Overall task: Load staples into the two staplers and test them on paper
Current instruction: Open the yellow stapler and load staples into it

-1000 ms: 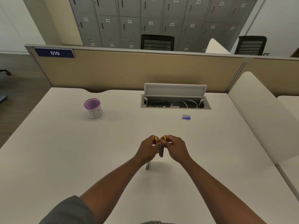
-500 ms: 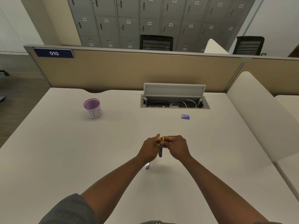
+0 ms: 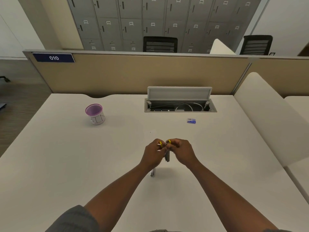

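My left hand (image 3: 153,154) and my right hand (image 3: 182,152) meet above the middle of the white desk (image 3: 66,164). Between them they hold a small dark stapler (image 3: 167,155) that hangs downward between the fingers. Yellow bits show at the fingertips of both hands. A second small stapler (image 3: 152,172) lies on the desk just under my left wrist, partly hidden. A small blue staple box (image 3: 191,121) lies farther back to the right. No paper is visible.
A purple-rimmed cup marked BIN (image 3: 95,114) stands at the back left. An open cable hatch (image 3: 179,104) with its lid raised sits at the back centre. A beige partition (image 3: 133,74) closes the far edge and a white divider (image 3: 267,114) the right side.
The hands have stayed in the same spot; the fingers have shifted slightly on the stapler, and the yellow bits at the fingertips have parted a little.
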The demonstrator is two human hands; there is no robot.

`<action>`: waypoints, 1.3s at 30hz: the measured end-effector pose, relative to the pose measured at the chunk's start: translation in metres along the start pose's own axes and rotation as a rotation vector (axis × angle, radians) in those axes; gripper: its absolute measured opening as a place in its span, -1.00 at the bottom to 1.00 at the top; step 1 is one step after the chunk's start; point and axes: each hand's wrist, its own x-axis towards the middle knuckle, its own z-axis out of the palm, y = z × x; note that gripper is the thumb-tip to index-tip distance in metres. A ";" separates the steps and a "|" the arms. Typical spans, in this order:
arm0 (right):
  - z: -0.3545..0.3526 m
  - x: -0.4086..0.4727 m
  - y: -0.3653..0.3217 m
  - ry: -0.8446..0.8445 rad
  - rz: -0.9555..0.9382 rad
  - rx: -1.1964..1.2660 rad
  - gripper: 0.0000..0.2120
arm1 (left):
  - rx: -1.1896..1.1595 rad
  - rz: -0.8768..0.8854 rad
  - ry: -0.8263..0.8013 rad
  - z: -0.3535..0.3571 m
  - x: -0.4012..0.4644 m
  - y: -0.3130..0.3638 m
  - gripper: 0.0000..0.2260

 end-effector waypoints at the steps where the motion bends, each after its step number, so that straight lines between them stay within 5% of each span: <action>1: 0.001 0.000 0.000 0.001 0.010 0.005 -0.90 | -0.027 -0.011 -0.012 0.000 -0.001 0.002 -0.87; 12: 0.018 -0.006 -0.015 0.029 0.195 -0.048 -0.90 | 0.115 -0.013 -0.095 0.007 -0.001 0.021 -0.80; 17: 0.011 -0.003 -0.017 0.233 0.265 -0.040 -0.82 | -0.327 -0.231 -0.091 0.006 -0.003 0.026 -0.96; 33: -0.015 -0.018 0.011 0.232 0.102 0.581 -0.92 | -1.087 -0.544 0.194 0.002 0.013 0.014 -0.89; 39: -0.015 -0.031 0.020 0.139 0.027 0.320 -0.79 | -1.107 -0.579 0.143 0.008 0.018 0.031 -0.83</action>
